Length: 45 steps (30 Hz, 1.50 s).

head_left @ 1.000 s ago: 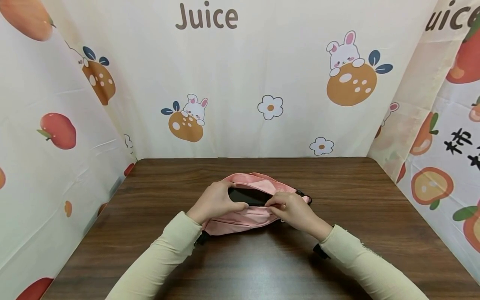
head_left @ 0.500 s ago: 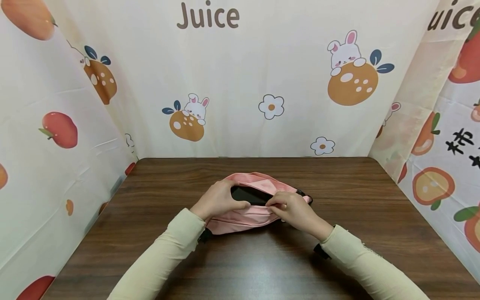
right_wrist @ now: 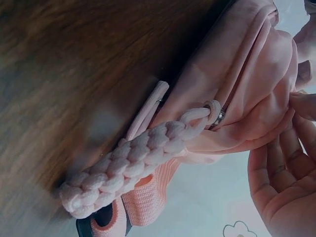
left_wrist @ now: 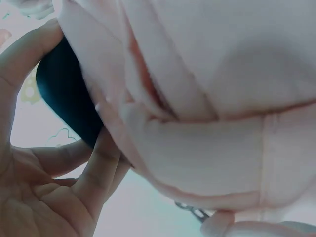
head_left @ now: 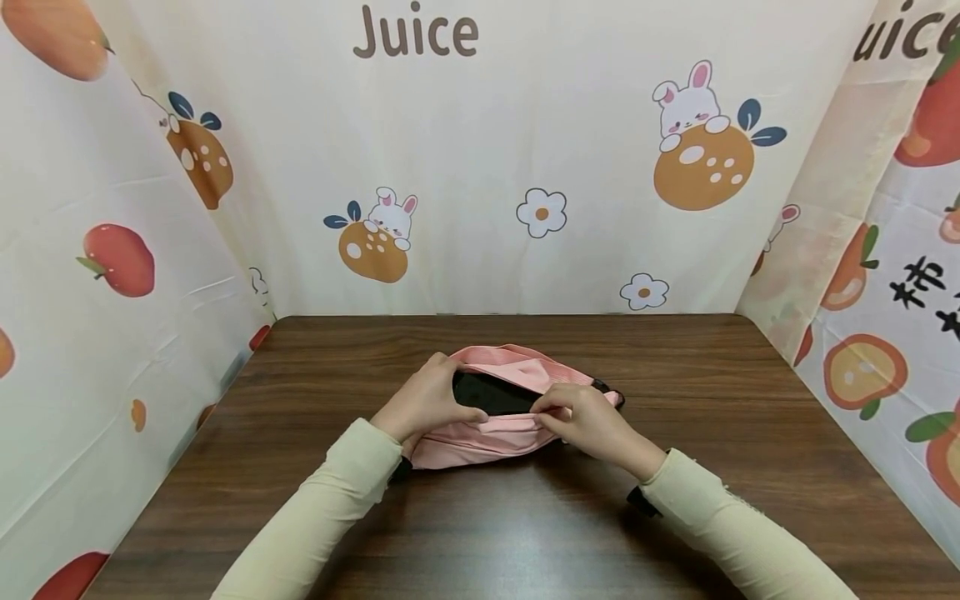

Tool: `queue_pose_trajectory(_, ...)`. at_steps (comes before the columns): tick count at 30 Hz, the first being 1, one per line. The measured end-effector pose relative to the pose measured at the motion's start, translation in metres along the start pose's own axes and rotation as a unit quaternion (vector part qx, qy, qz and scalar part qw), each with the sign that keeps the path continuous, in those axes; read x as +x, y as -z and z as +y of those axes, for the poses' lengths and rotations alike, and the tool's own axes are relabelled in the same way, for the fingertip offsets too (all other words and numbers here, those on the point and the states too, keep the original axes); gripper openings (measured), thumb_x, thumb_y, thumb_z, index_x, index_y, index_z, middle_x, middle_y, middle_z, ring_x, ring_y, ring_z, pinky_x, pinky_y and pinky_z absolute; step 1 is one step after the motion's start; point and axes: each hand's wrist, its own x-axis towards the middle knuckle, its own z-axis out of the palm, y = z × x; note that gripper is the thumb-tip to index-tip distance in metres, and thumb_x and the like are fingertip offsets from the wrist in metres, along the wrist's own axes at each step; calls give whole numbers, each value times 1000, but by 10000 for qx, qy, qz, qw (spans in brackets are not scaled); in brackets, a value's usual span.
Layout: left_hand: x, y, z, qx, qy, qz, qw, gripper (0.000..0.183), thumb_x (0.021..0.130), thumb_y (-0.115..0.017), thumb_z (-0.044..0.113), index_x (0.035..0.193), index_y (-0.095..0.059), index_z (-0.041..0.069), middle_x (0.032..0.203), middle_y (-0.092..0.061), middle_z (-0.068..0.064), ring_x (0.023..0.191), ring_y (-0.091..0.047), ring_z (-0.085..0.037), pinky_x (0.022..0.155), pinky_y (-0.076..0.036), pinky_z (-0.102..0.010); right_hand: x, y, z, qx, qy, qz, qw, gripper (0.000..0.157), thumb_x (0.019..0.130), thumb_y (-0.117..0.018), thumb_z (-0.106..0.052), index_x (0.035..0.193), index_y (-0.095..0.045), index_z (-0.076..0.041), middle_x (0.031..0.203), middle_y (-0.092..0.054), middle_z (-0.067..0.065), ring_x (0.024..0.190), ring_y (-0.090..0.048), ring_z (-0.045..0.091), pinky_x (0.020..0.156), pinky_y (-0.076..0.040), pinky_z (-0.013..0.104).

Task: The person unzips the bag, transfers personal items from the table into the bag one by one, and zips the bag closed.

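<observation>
A pink waist bag (head_left: 480, 450) lies mid-table with its mouth spread wide. In the mouth sits a flat black phone (head_left: 491, 393), its lower part hidden by the cloth. My left hand (head_left: 429, 398) grips the phone's left end, thumb at the near side and fingers at the far side. The left wrist view shows the dark end of the phone (left_wrist: 69, 94) standing out of the cloth between the thumb and fingers. At the right end of the mouth, my right hand (head_left: 588, 421) pinches the near rim. From the right wrist, its fingers (right_wrist: 284, 173) lie along the bag's edge.
A braided pink pull (right_wrist: 133, 158) hangs from a metal ring on the bag, beside a woven strap (right_wrist: 148, 195). A black buckle (head_left: 600, 386) lies at the bag's right end. Printed curtains (head_left: 480, 150) enclose the brown wooden table (head_left: 675, 358).
My left hand shifts slightly right, then back left and a little nearer, and the phone's left end moves with it. The right hand keeps its pinch in place.
</observation>
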Motion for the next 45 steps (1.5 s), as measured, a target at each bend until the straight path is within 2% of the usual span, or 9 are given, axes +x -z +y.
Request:
queue_pose_trajectory(8,-4,3,-2,93,-323,127,9994,70,71,-84,39,128,-62,7,123,-66,-10,114,-61,-27,96,-49,-43,2,-2,-2,-65,-201,-10,9998,3,86,-75,-16,84,-73,-18,81,-69,-13,75,-59,-2,68,-51,21)
queue_pose_trajectory(11,-5,1,-2,26,-383,198,9991,68,73,-83,38,128,-62,6,123,-67,-9,109,-64,-26,92,-51,-41,3,-3,-3,-154,-217,-32,9996,5,86,-74,-15,83,-73,-19,81,-69,-13,77,-60,-1,71,-52,22)
queue_pose_trajectory(17,-4,-1,-2,-28,-573,312,9979,53,75,-82,34,117,-67,5,106,-73,-8,85,-64,-19,76,-50,-36,8,-8,-5,-371,-297,-349,9983,4,88,-72,-19,86,-75,-16,81,-68,-10,79,-58,4,73,-49,24)
queue_pose_trajectory(21,-5,-1,-1,31,-624,316,9975,48,76,-83,32,113,-68,5,103,-72,-7,83,-64,-18,74,-50,-35,10,-10,-6,-365,-390,-563,9970,4,88,-72,-19,86,-74,-16,80,-67,-10,78,-54,4,71,-47,22)
queue_pose_trajectory(28,-4,-2,0,116,-587,254,9979,46,78,-81,29,114,-67,3,107,-72,-10,91,-67,-23,80,-52,-39,8,-10,-6,1,-40,-553,9985,3,89,-71,-13,90,-73,-15,85,-67,-8,85,-56,6,78,-48,25)
queue_pose_trajectory(33,-3,-3,-1,94,-393,278,9988,52,78,-81,29,119,-66,1,115,-71,-12,103,-67,-27,87,-52,-42,6,-11,-2,357,348,-368,9981,6,88,-72,-10,92,-73,-15,85,-66,-8,84,-55,6,76,-47,24)
queue_pose_trajectory(38,-3,-4,-1,74,-275,442,9986,50,76,-83,26,116,-68,0,112,-72,-12,101,-67,-28,86,-53,-42,5,-10,3,594,697,-244,9955,8,88,-71,-10,93,-73,-15,86,-66,-8,83,-55,4,74,-46,23)
queue_pose_trajectory(42,-3,-3,-2,137,-336,628,9974,46,76,-83,23,113,-69,0,111,-72,-14,100,-68,-30,86,-53,-43,5,-10,4,816,692,-205,9941,7,89,-71,-11,93,-73,-16,86,-67,-7,82,-56,5,73,-47,24)
queue_pose_trajectory(45,-3,0,-3,59,-364,588,9976,43,77,-82,21,113,-69,0,112,-71,-14,101,-68,-29,88,-53,-43,5,-9,3,861,542,-164,9947,6,89,-71,-12,93,-73,-17,86,-68,-8,81,-56,5,72,-47,24)
